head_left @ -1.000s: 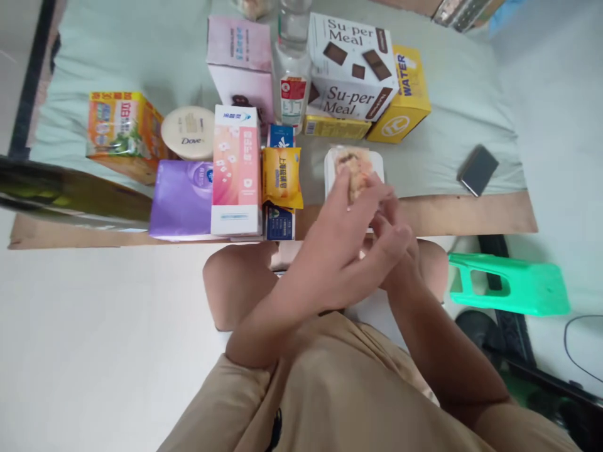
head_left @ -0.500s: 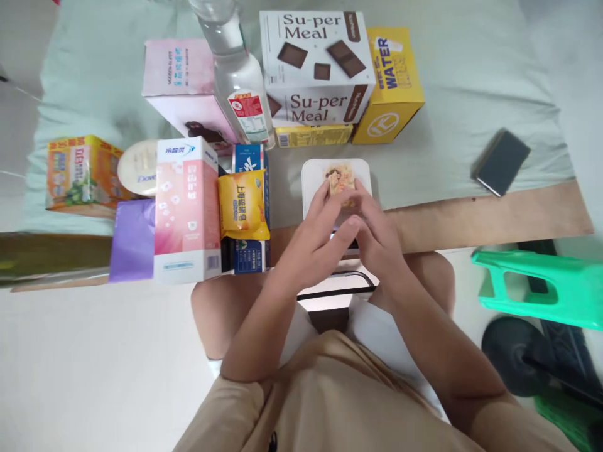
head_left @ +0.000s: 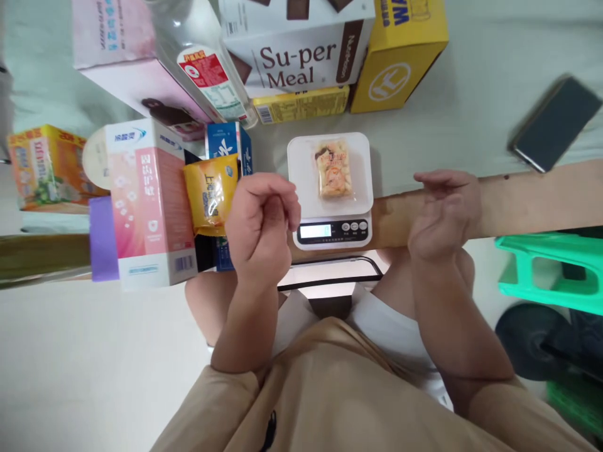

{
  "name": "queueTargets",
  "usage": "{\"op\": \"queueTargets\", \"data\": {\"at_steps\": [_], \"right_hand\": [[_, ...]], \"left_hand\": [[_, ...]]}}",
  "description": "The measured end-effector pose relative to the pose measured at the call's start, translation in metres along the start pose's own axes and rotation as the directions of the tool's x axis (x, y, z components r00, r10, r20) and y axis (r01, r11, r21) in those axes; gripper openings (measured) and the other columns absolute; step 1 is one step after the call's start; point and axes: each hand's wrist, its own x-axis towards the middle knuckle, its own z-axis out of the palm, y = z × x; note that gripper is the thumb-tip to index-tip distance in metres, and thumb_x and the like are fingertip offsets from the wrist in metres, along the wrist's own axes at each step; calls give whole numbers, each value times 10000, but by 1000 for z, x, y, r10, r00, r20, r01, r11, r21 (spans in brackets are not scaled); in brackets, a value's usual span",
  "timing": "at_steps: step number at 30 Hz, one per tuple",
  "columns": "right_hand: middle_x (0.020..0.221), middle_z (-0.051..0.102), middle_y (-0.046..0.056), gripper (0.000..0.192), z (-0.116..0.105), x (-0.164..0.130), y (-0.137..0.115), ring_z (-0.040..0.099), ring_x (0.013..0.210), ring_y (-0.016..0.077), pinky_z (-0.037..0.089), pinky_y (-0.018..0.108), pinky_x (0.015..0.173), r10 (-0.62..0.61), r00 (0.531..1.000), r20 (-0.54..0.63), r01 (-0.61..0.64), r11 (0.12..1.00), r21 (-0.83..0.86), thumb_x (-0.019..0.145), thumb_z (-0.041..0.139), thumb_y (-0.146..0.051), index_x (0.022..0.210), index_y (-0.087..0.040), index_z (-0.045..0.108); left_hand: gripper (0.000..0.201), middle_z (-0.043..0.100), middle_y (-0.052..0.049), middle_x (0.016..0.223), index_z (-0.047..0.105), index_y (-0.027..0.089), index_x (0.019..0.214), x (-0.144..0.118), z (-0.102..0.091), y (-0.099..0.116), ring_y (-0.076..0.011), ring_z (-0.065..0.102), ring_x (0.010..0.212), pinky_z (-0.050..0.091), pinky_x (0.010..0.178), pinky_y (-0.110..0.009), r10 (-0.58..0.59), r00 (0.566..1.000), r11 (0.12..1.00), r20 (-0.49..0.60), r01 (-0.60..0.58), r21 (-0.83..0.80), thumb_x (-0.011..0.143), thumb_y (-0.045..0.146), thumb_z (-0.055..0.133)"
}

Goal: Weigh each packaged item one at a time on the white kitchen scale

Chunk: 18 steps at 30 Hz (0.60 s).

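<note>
Nearest, along the brown front edge [head_left: 532,198] of the cloth-covered worktop [head_left: 471,113]: a white kitchen scale [head_left: 301,157], turned panel-first toward the body, with scant margin before the drop; digits on the lit display [head_left: 315,231] too faint to read surely. Just beside the scale's left side, the left hand [head_left: 261,226]: half-curled, fingers loose and holding nothing in view; contact with the scale impossible to tell. Off to the right, over the board and well apart from the scale, the right hand [head_left: 445,210]: fingers bent, slack, likewise without any visible load. Between both hands and slightly farther out, a clear-wrapped snack [head_left: 335,169]: lies flat near the middle of the scale's platform, touched by neither hand, long axis running away from the body. From the left fingers, lies rightward and outward; from the right fingers, leftward and outward; clearly nearer to the left. On the left, tight quarters: yellow wrapped packet [head_left: 211,194] just beside the left hand, then pink-white carton [head_left: 155,213]. On the right, ample room toward the dark phone [head_left: 556,122]. Beyond the scale, a narrow strip of cloth, then flat yellow box [head_left: 306,103], Su-per Meal box [head_left: 296,56] and clear bottle [head_left: 210,69].
</note>
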Motion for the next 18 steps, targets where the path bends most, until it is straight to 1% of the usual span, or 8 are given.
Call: {"op": "queueTargets", "data": {"at_steps": [3, 5, 8, 10, 11, 14, 16, 18], "right_hand": [[1049, 667, 142, 447, -2, -5, -7, 728, 1091, 312, 629, 538, 1007, 44, 998, 35, -43, 998, -36, 974, 418, -634, 1040, -256, 649], [1065, 669, 147, 488, -2, -6, -9, 726, 1120, 330, 629, 560, 1013, 75, 996, 47, -72, 995, -74, 970, 405, -679, 1035, -260, 646], [1039, 680, 118, 436, 2, -7, -9, 732, 1073, 319, 626, 568, 991, 68, 996, 54, -66, 997, -44, 962, 450, -657, 1032, -275, 649], [1002, 688, 96, 342, 5, -7, -8, 728, 1015, 287, 618, 539, 977, 38, 998, 49, -40, 998, 43, 960, 514, -592, 1025, -294, 667], [992, 690, 91, 303, 5, -7, -8, 722, 996, 272, 613, 520, 969, 28, 999, 46, -32, 996, 81, 961, 534, -561, 1021, -300, 676], [1003, 690, 99, 261, 7, -7, -6, 710, 990, 250, 603, 477, 947, 8, 998, 58, -15, 993, 120, 970, 546, -509, 1031, -302, 693], [1001, 688, 99, 271, 7, -8, -4, 708, 977, 242, 600, 457, 925, -19, 999, 50, 13, 992, 124, 976, 544, -502, 1033, -284, 696], [997, 685, 90, 304, 7, -9, 0, 711, 970, 232, 598, 441, 911, -46, 998, 45, 40, 991, 127, 995, 527, -500, 1041, -251, 696]], "left_hand": [[218, 591, 17, 783, 638, 211, 775, 1, -8, -6, -68, 573, 680, 431, 517, -285, 137, 987, 989, 89, -141, 43, 968, 218, 737], [360, 546, 8, 679, 537, 190, 654, 0, -13, -6, -69, 519, 589, 339, 459, -279, 182, 968, 983, 173, -183, -7, 976, 227, 693], [443, 412, 18, 511, 435, 179, 578, -1, -14, 3, -61, 350, 412, 204, 390, -266, 124, 927, 989, 353, -86, -122, 985, 201, 608], [485, 347, 25, 470, 444, 185, 578, -2, -12, 9, -62, 282, 369, 165, 379, -277, 82, 906, 993, 416, -41, -107, 1042, 297, 535], [534, 329, 25, 456, 450, 189, 571, -2, -10, 11, -64, 266, 359, 163, 379, -285, 62, 915, 996, 400, -31, -83, 1075, 363, 484], [609, 335, 38, 428, 531, 198, 602, -3, -3, 13, -55, 251, 331, 182, 366, -274, 42, 969, 998, 242, -29, -55, 1122, 495, 419], [460, 418, 55, 457, 655, 220, 750, -5, -1, 10, -50, 293, 336, 217, 364, -250, 6, 986, 999, 164, 2, -47, 1113, 457, 503], [280, 528, 56, 528, 724, 248, 934, -6, -1, 5, -60, 378, 368, 271, 364, -239, -15, 988, 999, 153, 21, -40, 1100, 398, 557]]}}
